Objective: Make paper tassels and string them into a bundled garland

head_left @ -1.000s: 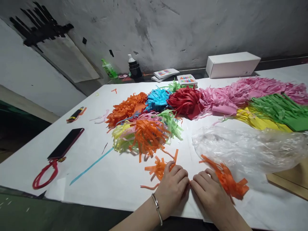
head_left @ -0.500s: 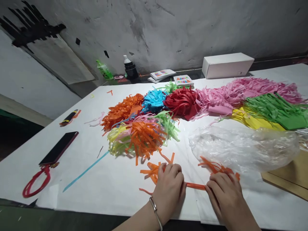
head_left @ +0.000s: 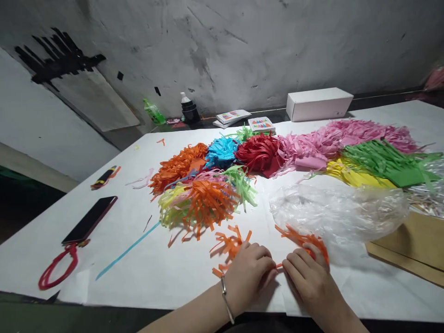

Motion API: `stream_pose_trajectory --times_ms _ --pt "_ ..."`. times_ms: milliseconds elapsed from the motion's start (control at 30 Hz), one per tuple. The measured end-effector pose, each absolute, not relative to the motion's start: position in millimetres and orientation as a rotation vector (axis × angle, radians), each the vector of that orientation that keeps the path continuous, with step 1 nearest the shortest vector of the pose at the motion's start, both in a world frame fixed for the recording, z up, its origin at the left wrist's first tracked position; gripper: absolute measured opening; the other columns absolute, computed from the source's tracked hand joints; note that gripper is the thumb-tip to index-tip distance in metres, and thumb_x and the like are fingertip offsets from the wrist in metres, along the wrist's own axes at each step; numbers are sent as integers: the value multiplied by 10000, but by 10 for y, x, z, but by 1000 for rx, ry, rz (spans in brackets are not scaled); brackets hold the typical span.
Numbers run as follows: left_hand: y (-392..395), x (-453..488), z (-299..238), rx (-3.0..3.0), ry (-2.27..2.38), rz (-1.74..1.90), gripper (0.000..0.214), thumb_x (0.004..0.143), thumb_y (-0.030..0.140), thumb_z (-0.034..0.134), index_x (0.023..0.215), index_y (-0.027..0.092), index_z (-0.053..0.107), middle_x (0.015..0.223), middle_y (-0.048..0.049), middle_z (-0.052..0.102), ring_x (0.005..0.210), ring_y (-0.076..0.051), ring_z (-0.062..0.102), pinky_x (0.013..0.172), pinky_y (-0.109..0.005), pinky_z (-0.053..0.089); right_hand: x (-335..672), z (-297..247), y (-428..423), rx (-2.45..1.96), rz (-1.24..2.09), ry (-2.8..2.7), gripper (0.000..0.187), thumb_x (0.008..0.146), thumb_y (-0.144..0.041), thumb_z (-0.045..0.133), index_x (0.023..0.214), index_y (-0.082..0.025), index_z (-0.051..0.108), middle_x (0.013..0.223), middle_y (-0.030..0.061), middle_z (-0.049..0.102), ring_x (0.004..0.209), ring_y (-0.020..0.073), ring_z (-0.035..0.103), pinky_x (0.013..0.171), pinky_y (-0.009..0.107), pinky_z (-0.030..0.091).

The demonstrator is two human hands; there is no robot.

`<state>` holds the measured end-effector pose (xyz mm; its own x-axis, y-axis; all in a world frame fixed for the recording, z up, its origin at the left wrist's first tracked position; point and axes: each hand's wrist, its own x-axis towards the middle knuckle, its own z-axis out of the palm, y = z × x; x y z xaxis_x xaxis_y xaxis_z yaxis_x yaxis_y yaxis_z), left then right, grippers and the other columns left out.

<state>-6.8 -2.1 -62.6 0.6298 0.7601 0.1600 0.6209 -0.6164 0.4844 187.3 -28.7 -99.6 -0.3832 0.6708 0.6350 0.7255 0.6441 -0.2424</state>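
Observation:
An orange paper tassel [head_left: 233,246] lies low over the table, its fringed ends spreading out beyond both hands. My left hand [head_left: 250,272], with a silver bangle at the wrist, pinches its middle from the left. From the right, my right hand [head_left: 307,273] grips the same tassel, fingers closed. Only a short, narrow twisted piece of orange paper shows between the fingertips. My palms hide the rest of the middle. Just behind my hands sits a pile of orange, yellow, pink and pale green tassels [head_left: 208,199].
Orange, blue, red and pink tassel bundles line the back, with green [head_left: 388,162] and yellow ones at right. A clear plastic bag [head_left: 336,208] and brown cardboard [head_left: 412,245] lie at right. A phone [head_left: 90,219], cutter [head_left: 104,177] and blue strip [head_left: 126,249] are left; a white box [head_left: 319,105] stands behind.
My hands have drawn closer together, so less of the orange middle shows between them. The tassel's fringes have shifted with them. The view has tilted slightly.

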Motion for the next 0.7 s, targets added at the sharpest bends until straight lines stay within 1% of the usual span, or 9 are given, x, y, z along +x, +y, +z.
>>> stream_pose_trajectory --times_ms 67,133,233,300,367,433,500,600,700 --pt "-55 -91 -507 2104 1091 488 229 960 224 512 1015 192 733 939 -60 737 860 -191 630 788 -315 434 1901 -955 -332 -974 -140 -2137 260 985 -100 442 925 -143 691 810 46 699 854 203 615 1019 476 353" --pt "-76 -89 -418 1692 1050 432 261 951 337 544 979 178 750 860 -53 748 796 -179 638 748 -285 452 1934 -881 -391 -889 -154 -2132 263 987 -104 443 1049 -120 699 911 74 735 930 229 638 1039 493 349" --pt "-89 -40 -374 1027 940 407 346 748 480 770 773 137 731 669 -20 704 614 -137 600 642 -248 451 1971 -726 -454 -864 -117 -2123 298 981 -78 427 1127 -113 685 976 100 747 987 247 659 1038 500 360" --pt "-107 7 -378 717 878 448 420 572 462 898 706 116 700 611 -14 673 544 -116 577 584 -233 438 1971 -624 -470 -885 -16 -2063 282 953 -62 478 1147 -139 667 943 86 742 934 224 675 1016 478 400" --pt "-142 57 -380 583 840 525 440 482 392 959 665 101 685 604 -26 672 524 -99 573 561 -214 426 1947 -553 -481 -910 148 -1963 279 911 -44 543 1124 -182 660 878 53 722 834 192 678 939 421 483" --pt "-186 110 -374 554 806 633 412 481 344 973 635 90 687 610 -40 679 535 -94 580 570 -207 425 1904 -532 -504 -932 330 -1861 298 902 -37 551 1118 -214 656 851 39 699 801 181 676 823 348 553" --pt "-225 162 -368 553 774 740 369 511 315 969 632 92 701 631 -46 692 573 -110 607 602 -221 444 1862 -560 -536 -952 466 -1804 326 932 -61 514 1179 -229 644 903 54 695 857 187 688 752 289 585" --pt "-246 224 -376 576 771 862 328 538 309 959 630 112 713 633 -34 696 588 -125 619 607 -234 461 1835 -646 -575 -961 490 -1775 369 956 -119 523 1296 -243 594 1017 77 694 933 192 707 766 248 601" --pt "-226 233 -381 740 811 845 356 636 429 897 654 114 733 627 -44 698 599 -139 630 626 -244 488 1854 -710 -587 -917 455 -1772 426 948 -96 541 1341 -260 563 999 63 699 883 167 723 736 209 603"
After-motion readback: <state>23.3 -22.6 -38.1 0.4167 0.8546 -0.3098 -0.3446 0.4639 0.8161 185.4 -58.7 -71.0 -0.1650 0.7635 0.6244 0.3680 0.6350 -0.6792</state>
